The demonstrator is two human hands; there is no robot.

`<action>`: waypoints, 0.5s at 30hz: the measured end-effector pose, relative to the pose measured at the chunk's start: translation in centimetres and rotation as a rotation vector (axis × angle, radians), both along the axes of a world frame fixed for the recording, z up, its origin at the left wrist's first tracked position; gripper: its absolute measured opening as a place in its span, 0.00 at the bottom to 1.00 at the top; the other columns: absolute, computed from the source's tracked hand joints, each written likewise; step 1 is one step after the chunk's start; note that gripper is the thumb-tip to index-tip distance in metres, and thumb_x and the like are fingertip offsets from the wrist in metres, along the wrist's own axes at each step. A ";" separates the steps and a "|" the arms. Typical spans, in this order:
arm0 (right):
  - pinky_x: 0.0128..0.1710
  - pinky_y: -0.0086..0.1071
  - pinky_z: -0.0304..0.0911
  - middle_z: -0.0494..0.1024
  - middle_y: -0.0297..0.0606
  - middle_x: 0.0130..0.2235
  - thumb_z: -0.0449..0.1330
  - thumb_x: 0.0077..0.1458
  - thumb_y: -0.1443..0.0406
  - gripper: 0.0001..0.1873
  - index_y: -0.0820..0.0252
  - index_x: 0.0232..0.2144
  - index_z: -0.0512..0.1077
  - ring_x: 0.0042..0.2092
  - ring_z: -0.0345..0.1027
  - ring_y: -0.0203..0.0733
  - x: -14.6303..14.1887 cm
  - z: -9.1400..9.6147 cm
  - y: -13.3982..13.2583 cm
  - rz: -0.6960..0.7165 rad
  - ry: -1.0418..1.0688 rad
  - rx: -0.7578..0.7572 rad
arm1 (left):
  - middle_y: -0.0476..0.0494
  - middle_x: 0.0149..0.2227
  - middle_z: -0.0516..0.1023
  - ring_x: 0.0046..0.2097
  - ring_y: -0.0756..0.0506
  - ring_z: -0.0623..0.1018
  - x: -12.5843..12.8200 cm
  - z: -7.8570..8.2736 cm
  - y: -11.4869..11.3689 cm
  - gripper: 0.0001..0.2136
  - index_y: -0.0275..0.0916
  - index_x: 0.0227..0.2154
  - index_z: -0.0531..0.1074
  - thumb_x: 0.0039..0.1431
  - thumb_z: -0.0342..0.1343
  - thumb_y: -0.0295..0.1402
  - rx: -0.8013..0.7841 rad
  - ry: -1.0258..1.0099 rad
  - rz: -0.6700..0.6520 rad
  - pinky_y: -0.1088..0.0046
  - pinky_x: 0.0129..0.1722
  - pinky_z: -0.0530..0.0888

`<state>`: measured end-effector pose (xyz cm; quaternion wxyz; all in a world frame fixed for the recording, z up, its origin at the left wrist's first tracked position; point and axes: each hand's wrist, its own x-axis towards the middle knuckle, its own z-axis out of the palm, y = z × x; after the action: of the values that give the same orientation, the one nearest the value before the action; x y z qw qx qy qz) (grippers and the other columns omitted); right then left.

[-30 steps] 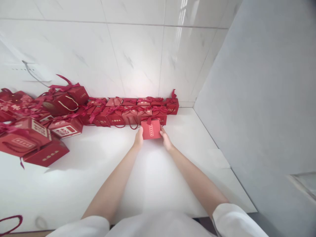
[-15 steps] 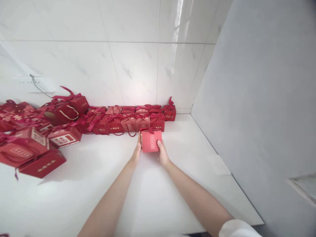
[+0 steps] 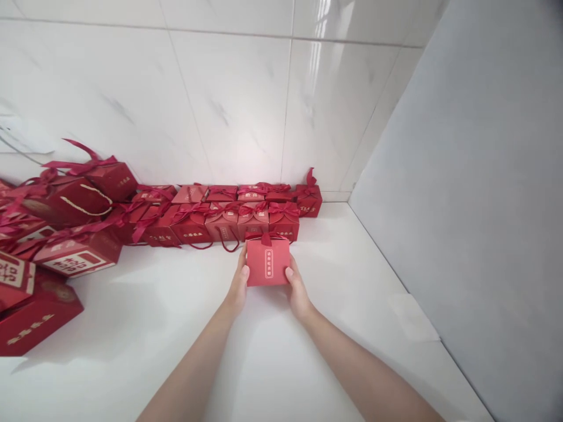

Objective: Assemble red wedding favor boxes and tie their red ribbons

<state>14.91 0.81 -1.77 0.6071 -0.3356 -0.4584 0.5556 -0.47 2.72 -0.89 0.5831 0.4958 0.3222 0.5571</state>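
A light-red gift box (image 3: 258, 266) with a pale printed label and a dark red ribbon on top is between my two hands, just in front of the boxed rows. My left hand (image 3: 238, 284) grips its left side, thumb on the front edge. On the opposite side, my right hand (image 3: 298, 287) presses with its thumb near the front right edge. The other fingers of both hands are mostly hidden. Right behind it stands a red gift box (image 3: 285, 224) at the right end of the front row, partly covered by the held one.
Two rows of ribboned red boxes (image 3: 193, 234) line the tiled wall (image 3: 237, 111). At the left, more boxes (image 3: 81, 253) lie piled, some tilted. A grey panel (image 3: 475, 176) borders the white table (image 3: 343, 281) on the right, with a pale flat patch (image 3: 413, 317) beside it.
The view has moved closer and shifted, so the boxes look larger. The box is still between both hands; its front now faces me more squarely, and my left thumb shows on its front edge.
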 end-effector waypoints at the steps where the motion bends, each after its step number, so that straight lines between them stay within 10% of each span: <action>1: 0.66 0.49 0.52 0.59 0.37 0.66 0.51 0.63 0.50 0.32 0.50 0.65 0.54 0.67 0.51 0.49 0.1 0.2 0.0 0.000 -0.014 0.001 | 0.49 0.70 0.52 0.70 0.38 0.51 0.0 -0.1 0.1 0.32 0.52 0.67 0.50 0.64 0.48 0.53 -0.002 -0.002 0.002 0.58 0.68 0.55; 12: 0.68 0.49 0.46 0.48 0.48 0.69 0.66 0.50 0.55 0.53 0.54 0.67 0.38 0.69 0.45 0.52 0.3 1.7 -0.4 -0.003 -0.208 0.166 | 0.44 0.62 0.66 0.66 0.36 0.61 -0.2 -0.4 -0.1 0.31 0.47 0.59 0.66 0.61 0.44 0.60 0.071 -0.027 0.073 0.57 0.65 0.61; 15: 0.66 0.51 0.50 0.48 0.52 0.68 0.67 0.45 0.55 0.57 0.57 0.66 0.37 0.68 0.48 0.55 0.3 1.4 0.2 0.011 -0.163 0.107 | 0.42 0.55 0.73 0.59 0.39 0.69 -0.3 1.0 0.5 0.30 0.45 0.50 0.72 0.59 0.43 0.63 0.031 -0.077 0.271 0.61 0.56 0.69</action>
<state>15.24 1.06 -0.36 0.5818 -0.3442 -0.5370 0.5047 -0.76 3.20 0.14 0.5066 0.4349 0.3551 0.6543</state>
